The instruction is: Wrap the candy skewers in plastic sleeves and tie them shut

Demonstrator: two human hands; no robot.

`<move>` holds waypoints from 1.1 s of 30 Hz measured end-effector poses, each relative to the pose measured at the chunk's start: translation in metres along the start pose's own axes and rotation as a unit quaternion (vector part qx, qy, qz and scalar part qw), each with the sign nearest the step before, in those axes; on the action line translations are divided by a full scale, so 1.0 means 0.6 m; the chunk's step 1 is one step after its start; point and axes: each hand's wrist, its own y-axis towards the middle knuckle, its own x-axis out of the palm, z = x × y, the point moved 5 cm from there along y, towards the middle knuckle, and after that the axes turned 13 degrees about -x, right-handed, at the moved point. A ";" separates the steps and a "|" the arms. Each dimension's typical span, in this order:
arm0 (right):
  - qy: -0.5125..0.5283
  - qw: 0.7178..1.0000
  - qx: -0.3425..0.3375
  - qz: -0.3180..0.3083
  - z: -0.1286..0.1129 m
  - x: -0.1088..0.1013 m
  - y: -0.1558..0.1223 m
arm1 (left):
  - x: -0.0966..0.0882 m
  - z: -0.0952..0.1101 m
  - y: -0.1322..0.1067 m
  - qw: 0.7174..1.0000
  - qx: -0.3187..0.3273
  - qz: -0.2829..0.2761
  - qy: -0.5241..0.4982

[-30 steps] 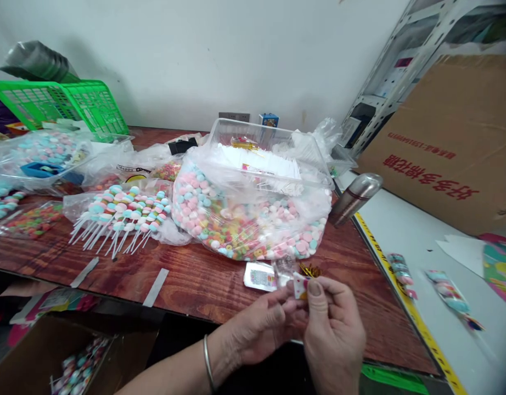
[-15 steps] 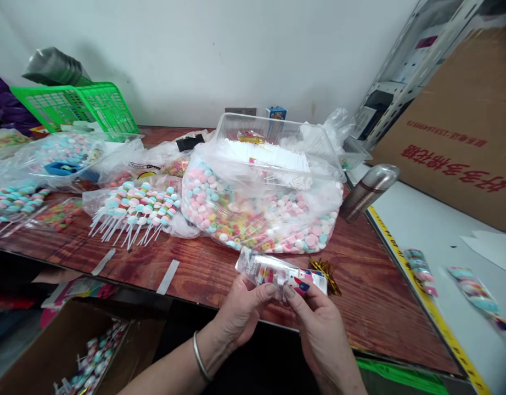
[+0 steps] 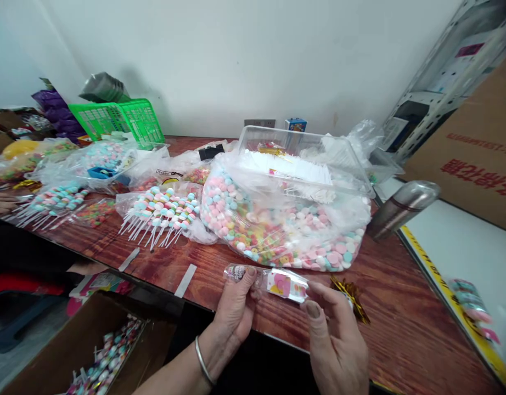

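We judge a slip the chief risk: the clear packet [image 3: 285,285] looks thin and slick, and only the left hand [image 3: 235,310] plainly pinches it, thumb uppermost. Uneven pulling could crease it. The gold ties [image 3: 361,310] on the bench [image 3: 401,334], just beyond the right hand [image 3: 337,343], could snag passing fingers. We find the packet reaching rightward from the left grip; the right grip stands parted at its far end, contact uncertain.
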 end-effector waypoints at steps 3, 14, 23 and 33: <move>-0.023 0.996 -0.084 0.005 -0.016 0.009 -0.001 | 0.001 0.004 0.002 1.000 0.014 0.003 0.008; 0.064 0.993 -0.057 -0.080 0.005 0.061 -0.006 | 0.026 0.002 -0.020 0.994 -0.043 -0.062 0.075; -0.042 0.985 -0.139 -0.097 -0.006 0.073 -0.006 | 0.014 0.006 -0.012 0.995 -0.037 -0.089 0.032; -0.027 0.979 -0.190 -0.068 -0.047 0.079 0.015 | -0.017 0.016 0.002 0.987 -0.126 -0.061 -0.073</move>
